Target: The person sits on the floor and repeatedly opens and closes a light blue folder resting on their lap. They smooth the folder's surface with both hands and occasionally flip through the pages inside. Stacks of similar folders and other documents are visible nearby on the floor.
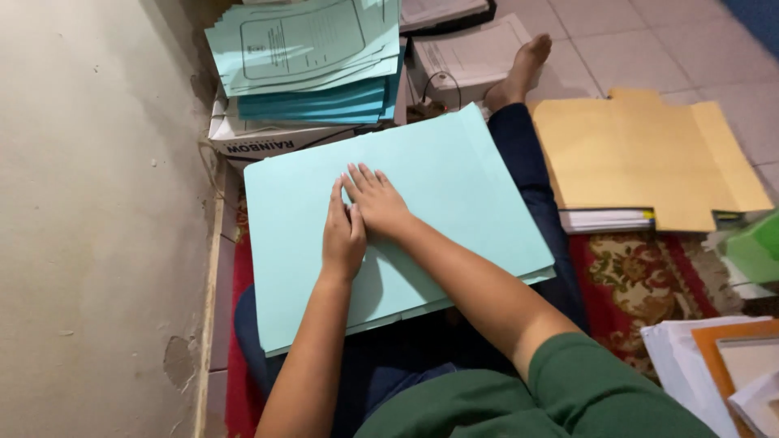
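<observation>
your green sleeves [568, 397] fill the bottom of the view, and from them both forearms run out over the pale blue-green paper folder [438, 186] that lies across your lap, on your dark blue trousers [527, 162]. your left hand [343, 235] lies flat on the folder cover, fingers together, palm down, gripping nothing; your right hand [377, 201] lies just beside it and partly over it, also flat, fingers slightly spread and pointing toward the folder's far edge, pressing and not clasping. the folder looks closed, its layered edges showing along the near right side, so by the look of it the fold is already made and you are smoothing or creasing it; it has not yet joined the others. beyond the folder, a stack of like blue-green folders [312, 61] sits on a white cardboard box [268, 142] against the wall [89, 203], which suggests a good number are finished. to your right a flat yellow-brown folder blank [641, 154] lies open on the tiled floor [649, 40] over a small pile of papers, seemingly waiting. your bare foot [519, 69] rests near more paper stacks, and a red patterned rug [641, 284] lies under you, with white and orange sheets [722, 357] at the lower right
</observation>
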